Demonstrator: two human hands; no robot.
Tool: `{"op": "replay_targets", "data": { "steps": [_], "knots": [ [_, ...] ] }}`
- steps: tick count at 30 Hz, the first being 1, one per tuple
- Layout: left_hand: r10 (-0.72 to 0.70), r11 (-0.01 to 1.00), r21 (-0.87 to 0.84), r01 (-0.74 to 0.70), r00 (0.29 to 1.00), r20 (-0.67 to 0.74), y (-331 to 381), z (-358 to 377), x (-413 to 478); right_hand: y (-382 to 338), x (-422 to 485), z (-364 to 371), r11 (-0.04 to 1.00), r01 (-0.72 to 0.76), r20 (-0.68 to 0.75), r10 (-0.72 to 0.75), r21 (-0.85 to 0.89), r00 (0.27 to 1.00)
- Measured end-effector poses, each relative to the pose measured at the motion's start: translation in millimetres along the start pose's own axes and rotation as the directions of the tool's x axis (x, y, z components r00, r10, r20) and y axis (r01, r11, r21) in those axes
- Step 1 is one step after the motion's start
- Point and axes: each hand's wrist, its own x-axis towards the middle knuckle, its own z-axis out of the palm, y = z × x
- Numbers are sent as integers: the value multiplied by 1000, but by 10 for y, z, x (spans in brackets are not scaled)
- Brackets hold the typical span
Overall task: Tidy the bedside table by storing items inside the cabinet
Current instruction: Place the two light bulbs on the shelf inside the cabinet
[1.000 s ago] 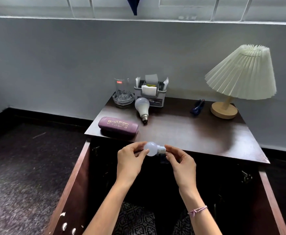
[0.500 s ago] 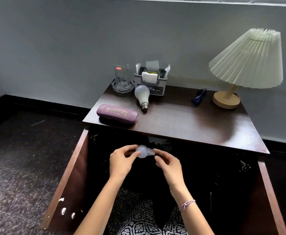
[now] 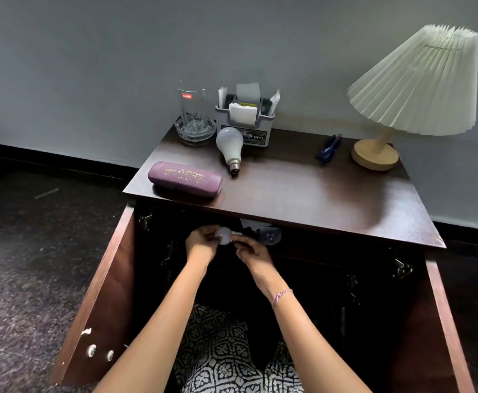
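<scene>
**Holding a small bulb just inside the open cabinet**

Both hands meet on the small bulb (image 3: 224, 235). The left hand (image 3: 201, 242) curls round its globe and the right hand (image 3: 250, 251) pinches its base end. They sit just under the front edge of the tabletop (image 3: 303, 194), in the dark cabinet (image 3: 317, 268). Just past the right hand, deeper in, lies a pale grey thing (image 3: 269, 235) too dim to name. The left door (image 3: 101, 293) and right door (image 3: 445, 321) stand open outside the arms.

Above the left hand, nearest on the tabletop, lies a purple case (image 3: 184, 179). Beyond it a big bulb (image 3: 230, 143) lies on its side, base pointing toward the hands. Farther back, by the wall (image 3: 118, 66), a glass (image 3: 191, 110) stands in a dish (image 3: 194, 133). Beside it a grey box (image 3: 245, 129) holds white papers. Far up and right of the right hand are a small blue thing (image 3: 329, 150) and a lamp (image 3: 413, 86). Dark floor (image 3: 33, 265) spreads left of the left arm.

A second ago the hands held the bulb in front of the tabletop's edge. Now they are below it, within the cabinet.
</scene>
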Motion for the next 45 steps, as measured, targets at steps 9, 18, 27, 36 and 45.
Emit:
{"op": "replay_targets", "data": {
  "steps": [9,18,27,36,45],
  "knots": [
    [-114,993,-42,114,993,-11,43,97,107,-176,541,20,963,9,78,13,-269,997],
    [-101,993,-62,99,995,-28,198,153,37,-91,716,-71,871,-26,37,51,-490,998],
    [-97,995,11,97,995,-12,185,138,11,-131,512,-203,856,-7,-42,-17,-517,999],
    [74,981,177,-82,996,52,389,-71,-317,-283,-215,-318,901,129,-8,-146,-415,989],
    [240,910,286,-301,944,228,879,-258,-913,-708,-804,-267,923,366,-122,-380,-122,917]
  ]
}}
